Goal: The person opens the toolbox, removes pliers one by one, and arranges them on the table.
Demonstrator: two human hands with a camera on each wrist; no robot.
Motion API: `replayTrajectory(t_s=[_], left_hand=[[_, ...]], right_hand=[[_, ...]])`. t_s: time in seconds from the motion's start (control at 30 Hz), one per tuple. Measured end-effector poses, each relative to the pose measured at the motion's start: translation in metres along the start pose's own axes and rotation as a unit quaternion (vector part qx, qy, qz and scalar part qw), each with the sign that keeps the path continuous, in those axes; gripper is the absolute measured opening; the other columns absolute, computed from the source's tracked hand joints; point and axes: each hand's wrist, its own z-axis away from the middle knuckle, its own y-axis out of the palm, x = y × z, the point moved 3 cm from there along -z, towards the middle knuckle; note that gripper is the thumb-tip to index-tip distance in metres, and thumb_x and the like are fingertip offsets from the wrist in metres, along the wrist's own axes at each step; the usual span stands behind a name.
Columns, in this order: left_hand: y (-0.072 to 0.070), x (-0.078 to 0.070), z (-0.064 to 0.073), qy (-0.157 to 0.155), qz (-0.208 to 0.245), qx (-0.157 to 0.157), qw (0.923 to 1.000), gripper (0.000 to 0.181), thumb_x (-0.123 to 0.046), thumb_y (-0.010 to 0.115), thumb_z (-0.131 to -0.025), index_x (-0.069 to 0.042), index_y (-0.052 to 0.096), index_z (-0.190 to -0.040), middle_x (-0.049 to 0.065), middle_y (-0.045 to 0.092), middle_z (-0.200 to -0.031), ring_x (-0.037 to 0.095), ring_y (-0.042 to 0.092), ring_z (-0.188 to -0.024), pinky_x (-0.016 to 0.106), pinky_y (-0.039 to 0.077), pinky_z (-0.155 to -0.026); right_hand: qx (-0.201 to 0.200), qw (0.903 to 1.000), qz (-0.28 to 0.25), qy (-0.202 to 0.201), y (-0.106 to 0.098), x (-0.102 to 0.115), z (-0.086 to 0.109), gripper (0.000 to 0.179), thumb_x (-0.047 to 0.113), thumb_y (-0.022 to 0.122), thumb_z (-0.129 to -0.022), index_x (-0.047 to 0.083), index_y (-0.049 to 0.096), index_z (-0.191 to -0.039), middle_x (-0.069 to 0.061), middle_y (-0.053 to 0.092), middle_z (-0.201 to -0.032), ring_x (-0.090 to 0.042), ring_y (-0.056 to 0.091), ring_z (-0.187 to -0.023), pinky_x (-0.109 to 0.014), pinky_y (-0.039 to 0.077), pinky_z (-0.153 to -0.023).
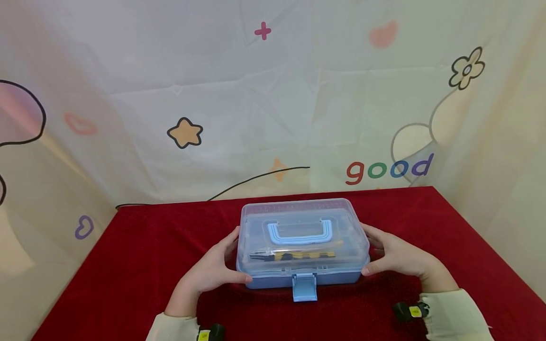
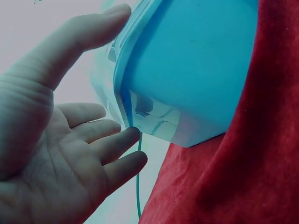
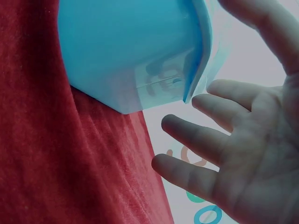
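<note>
A blue plastic toolbox (image 1: 273, 282) with a clear lid (image 1: 256, 222) stands on the red cloth. Its blue carry handle (image 1: 300, 241) lies flat on top, and the front latch (image 1: 304, 289) hangs down, flipped out. Through the lid shows a tool with a yellow-and-black grip (image 1: 294, 256). My left hand (image 1: 213, 265) is at the box's left end, thumb by the front corner, fingers extended along the side. At the right end, my right hand (image 1: 398, 253) mirrors it, fingers spread; in the right wrist view its fingertips (image 3: 175, 123) appear slightly apart from the box.
Red velvety cloth (image 1: 128, 265) covers the table. Behind it hangs a pale curtain (image 1: 239, 113) printed with a star, a flower and the word "good". Black wrist straps (image 1: 409, 311) sit at both sleeves.
</note>
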Motion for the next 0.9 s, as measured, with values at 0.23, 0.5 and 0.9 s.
replayTrajectory(t_s=[0.23,0.5,0.9], left_hand=[[-0.003,-0.001,0.002,-0.006,-0.002,-0.023,0.9997,0.102,-0.028,0.083,-0.069,-0.021,0.022,-0.151,-0.001,0.029,-0.154,0.025,0.029,-0.142,0.05,0.038,-0.108],[-0.004,-0.002,0.001,0.007,0.011,-0.045,0.9989,0.089,-0.026,0.079,-0.075,-0.018,0.03,-0.148,0.003,0.038,-0.15,0.028,0.037,-0.138,0.052,0.038,-0.107],[-0.005,-0.008,0.002,0.002,0.015,-0.106,0.9942,0.08,-0.029,0.077,-0.077,-0.021,0.037,-0.145,0.004,0.042,-0.147,0.03,0.042,-0.134,0.05,0.038,-0.106]], right_hand=[[-0.017,0.9998,-0.012,-0.005,-0.002,0.002,0.002,0.086,0.016,0.074,-0.077,0.011,0.026,-0.149,-0.019,0.051,-0.134,-0.021,0.058,-0.114,-0.034,0.053,-0.088],[-0.066,0.9975,0.023,0.001,-0.007,0.011,0.006,0.076,0.021,0.073,-0.079,0.006,0.037,-0.143,-0.02,0.054,-0.131,-0.039,0.055,-0.118,-0.032,0.056,-0.087],[-0.122,0.9917,0.041,0.008,-0.007,0.021,0.007,0.065,0.023,0.072,-0.081,0.004,0.046,-0.137,-0.018,0.059,-0.125,-0.037,0.06,-0.113,-0.033,0.057,-0.083]])
